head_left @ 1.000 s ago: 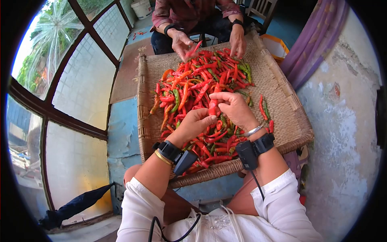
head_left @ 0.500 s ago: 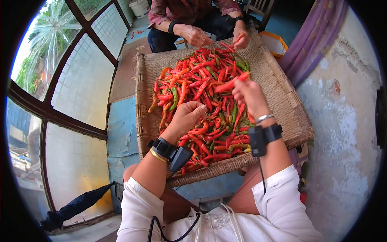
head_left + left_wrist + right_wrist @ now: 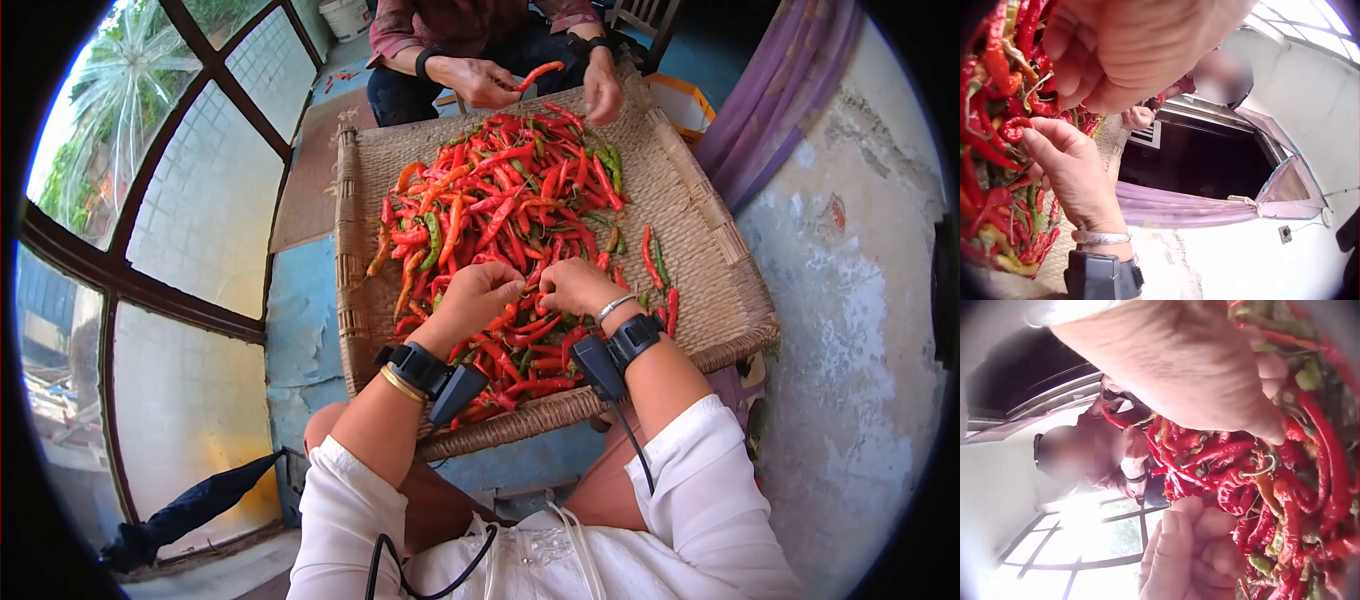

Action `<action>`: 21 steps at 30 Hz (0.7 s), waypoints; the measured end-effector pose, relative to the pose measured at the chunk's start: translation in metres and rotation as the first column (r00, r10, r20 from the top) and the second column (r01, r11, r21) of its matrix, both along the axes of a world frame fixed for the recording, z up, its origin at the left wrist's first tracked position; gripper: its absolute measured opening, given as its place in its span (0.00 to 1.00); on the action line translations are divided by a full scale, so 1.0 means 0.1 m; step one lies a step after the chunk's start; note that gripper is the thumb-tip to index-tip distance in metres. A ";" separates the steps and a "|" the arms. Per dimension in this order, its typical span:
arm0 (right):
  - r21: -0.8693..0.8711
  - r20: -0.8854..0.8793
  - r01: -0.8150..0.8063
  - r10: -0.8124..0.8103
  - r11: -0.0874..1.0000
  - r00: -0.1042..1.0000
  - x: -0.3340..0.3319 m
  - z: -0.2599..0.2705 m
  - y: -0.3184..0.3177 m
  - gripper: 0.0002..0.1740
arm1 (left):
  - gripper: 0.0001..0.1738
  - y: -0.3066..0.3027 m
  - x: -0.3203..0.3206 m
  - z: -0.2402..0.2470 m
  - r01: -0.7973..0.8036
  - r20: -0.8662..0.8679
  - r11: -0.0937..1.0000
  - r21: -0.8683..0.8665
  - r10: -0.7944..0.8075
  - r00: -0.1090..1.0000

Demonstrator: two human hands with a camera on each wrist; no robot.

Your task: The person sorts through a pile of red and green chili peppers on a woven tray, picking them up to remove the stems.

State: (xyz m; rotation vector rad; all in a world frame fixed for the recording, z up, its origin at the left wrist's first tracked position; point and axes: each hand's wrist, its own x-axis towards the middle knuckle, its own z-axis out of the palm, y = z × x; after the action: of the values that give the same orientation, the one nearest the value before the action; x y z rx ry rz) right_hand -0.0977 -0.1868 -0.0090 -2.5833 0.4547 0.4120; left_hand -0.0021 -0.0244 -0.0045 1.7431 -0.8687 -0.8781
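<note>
On a shallow woven tray (image 3: 690,240), a heap of chilli peppers (image 3: 490,215) is mounded toward the middle, presumably so that hands on both sides can reach it, while the raised rim (image 3: 540,417) would check any that rolled. Low over the near part of the heap, the left hand (image 3: 470,298) and right hand (image 3: 580,286) lie close together. The right pinches a curled red chilli (image 3: 1013,132) between thumb and forefinger, a light hold that seems suited to so slender a fruit; the left has its thumb drawn against curled fingers, with nothing visible between them. Opposite, a facing person's hand (image 3: 485,84) holds an orange-red chilli (image 3: 542,74) clear of the heap. A few loose pods (image 3: 653,257) lie apart to the right. Most of the peppers are glossy red, with scattered orange and green ones; close views show wrinkled, twisted skins and pale, bent stalks (image 3: 1037,82).
</note>
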 end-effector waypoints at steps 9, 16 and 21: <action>0.615 0.155 0.122 -0.272 0.779 0.950 0.03 0.20 -0.05 0.08 | 0.15 -0.01 -0.07 0.02 0.027 -0.022 1.000 0.014 -0.026 0.999; 0.666 0.138 0.153 -0.322 0.730 0.937 0.01 0.20 -0.01 0.08 | 0.15 -0.03 -0.09 0.12 -0.043 -0.118 0.998 -0.043 0.037 0.992; 0.642 0.090 0.169 -0.292 0.748 0.952 0.01 0.21 -0.04 0.07 | 0.15 -0.03 -0.08 0.12 -0.056 -0.239 0.995 -0.078 0.036 0.970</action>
State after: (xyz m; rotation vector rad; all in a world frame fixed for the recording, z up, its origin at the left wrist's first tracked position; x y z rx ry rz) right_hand -0.0968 -0.1909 0.0122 -1.8567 0.4672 0.1835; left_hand -0.0097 -0.0269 0.0071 1.5420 -0.6944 -0.9824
